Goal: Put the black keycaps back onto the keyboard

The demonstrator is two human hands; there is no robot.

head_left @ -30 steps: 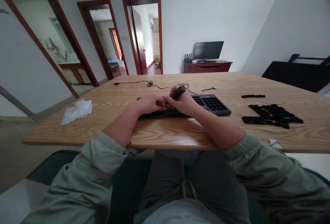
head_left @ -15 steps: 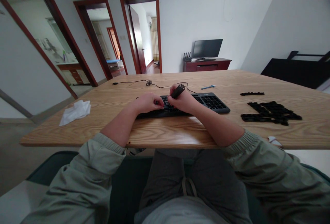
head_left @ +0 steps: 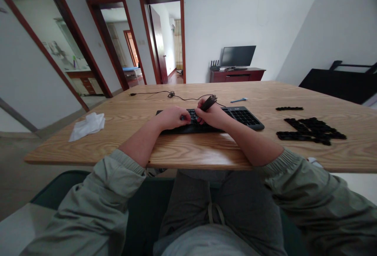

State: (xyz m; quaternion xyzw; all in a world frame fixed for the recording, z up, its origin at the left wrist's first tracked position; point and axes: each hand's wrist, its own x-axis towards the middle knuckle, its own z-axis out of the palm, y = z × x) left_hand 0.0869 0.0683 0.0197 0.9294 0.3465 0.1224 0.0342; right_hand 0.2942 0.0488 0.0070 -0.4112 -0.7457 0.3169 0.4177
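A black keyboard (head_left: 249, 117) lies on the wooden table in front of me, its right-hand section showing bare dark cells. My right hand (head_left: 212, 114) is closed around a thick, dark-handled tool (head_left: 209, 103), tilted with its butt end up. The tool's lower tip is hidden by my fingers over the middle of the keyboard. My left hand (head_left: 176, 118) rests on the left part of the keyboard, fingertips pinched together close to the tool. Something small and dark shows at those fingertips, too small to name.
Several black keycap rows (head_left: 313, 130) lie in a pile at the right, with one strip (head_left: 289, 108) behind them. A blue brush-like stick (head_left: 239, 100) lies beyond the keyboard. The keyboard's cable (head_left: 171, 94) runs along the back left. White tissue (head_left: 87, 126) lies at the left.
The whole view has shifted slightly. Both hands stay over the same part of the keyboard, and the right hand's fingers and tool have turned a little.
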